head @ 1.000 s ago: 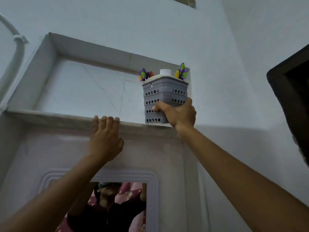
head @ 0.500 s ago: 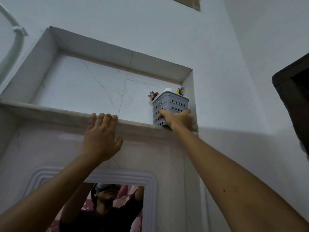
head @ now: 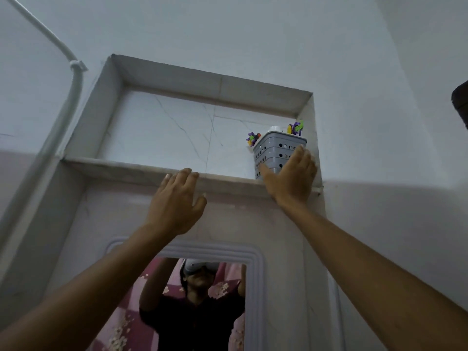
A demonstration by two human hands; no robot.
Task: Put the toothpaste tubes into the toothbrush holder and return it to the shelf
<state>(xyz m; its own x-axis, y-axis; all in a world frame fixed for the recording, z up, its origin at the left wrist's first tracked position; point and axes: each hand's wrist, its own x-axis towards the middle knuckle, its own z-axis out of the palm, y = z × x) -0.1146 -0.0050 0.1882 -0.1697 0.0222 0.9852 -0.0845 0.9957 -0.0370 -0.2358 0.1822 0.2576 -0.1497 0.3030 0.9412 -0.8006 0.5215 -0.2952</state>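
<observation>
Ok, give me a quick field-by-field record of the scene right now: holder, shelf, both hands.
holder: grey perforated toothbrush holder, upright, at the right end of the niche
contents: colourful brush heads and a white cap stick out of the top
shelf: marble ledge, holder stands on it
right hand: right hand open and flat in front of the holder, not gripping
left hand: left hand open, fingertips at the ledge edge

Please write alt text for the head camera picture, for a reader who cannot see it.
A grey perforated toothbrush holder stands at the right end of a marble wall shelf, the open right hand in front of it. The open left hand is raised at the shelf's front edge. A mirror hangs below.
</observation>
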